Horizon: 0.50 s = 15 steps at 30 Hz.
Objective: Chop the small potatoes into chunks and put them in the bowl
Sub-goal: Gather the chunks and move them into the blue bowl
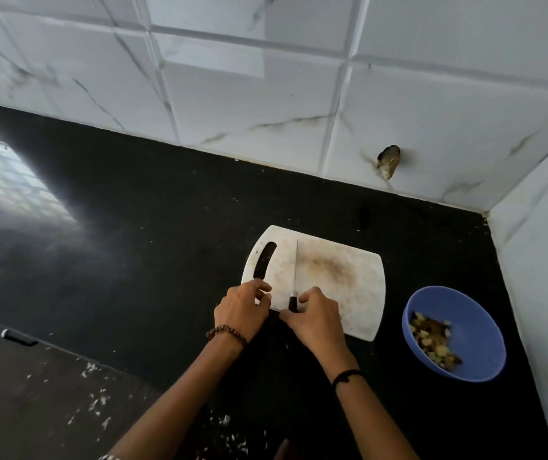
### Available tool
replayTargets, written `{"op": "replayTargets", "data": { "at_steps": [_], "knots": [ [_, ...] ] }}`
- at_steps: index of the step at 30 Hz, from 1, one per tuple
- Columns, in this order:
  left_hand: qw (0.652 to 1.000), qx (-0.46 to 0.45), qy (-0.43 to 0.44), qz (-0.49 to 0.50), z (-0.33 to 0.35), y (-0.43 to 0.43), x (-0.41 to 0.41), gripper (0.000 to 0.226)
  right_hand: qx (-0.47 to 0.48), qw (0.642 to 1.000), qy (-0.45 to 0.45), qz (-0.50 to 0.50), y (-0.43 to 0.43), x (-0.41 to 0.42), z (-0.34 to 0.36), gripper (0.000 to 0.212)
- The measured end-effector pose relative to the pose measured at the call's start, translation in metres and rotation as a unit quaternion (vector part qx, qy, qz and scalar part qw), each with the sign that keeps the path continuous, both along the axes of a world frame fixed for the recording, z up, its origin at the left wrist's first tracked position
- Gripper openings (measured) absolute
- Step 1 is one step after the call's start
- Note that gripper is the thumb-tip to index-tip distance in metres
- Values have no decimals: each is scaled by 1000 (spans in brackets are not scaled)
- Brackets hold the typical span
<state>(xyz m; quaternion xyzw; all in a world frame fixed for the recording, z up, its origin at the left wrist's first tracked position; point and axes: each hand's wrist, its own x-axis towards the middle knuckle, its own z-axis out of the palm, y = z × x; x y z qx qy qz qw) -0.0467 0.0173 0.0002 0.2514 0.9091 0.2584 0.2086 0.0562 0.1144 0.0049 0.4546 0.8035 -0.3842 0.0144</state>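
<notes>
Taking the cutting board (332, 277) as landmark, the left hand (241, 312) is curling its grip at the board's near left edge, fingers bent against it. Just right, the right hand (315, 318) is closing its grip around the knife (295, 280) handle, blade lying flat across the board. Farther right, chopped potato chunks (433, 341) are sitting in the blue bowl (471, 313) on the counter (133, 227).

A black worktop (140, 207) runs into a corner formed by a back wall (266, 94) and a side wall (544, 260), both faced with large white tiles veined in grey like marble. Low on the back wall, a ragged hole (388, 161) breaks one tile. At the left, a bright patch of light (10, 180) reflects off the glossy worktop. White flecks (96, 400) lie scattered along its near edge.
</notes>
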Motion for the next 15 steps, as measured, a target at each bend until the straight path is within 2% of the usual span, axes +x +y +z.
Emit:
{"op": "replayTargets", "data": {
  "at_steps": [7,12,15],
  "knots": [
    [998,18,-10,-64,-2,7,2,18,-17,993,44,-113,8,22,0,38],
    [993,22,-6,-113,0,14,7,15,69,989,-3,-133,10,35,-1,21],
    [991,35,-2,-130,3,20,11,15,140,978,-72,-137,13,45,3,24]
  ]
}}
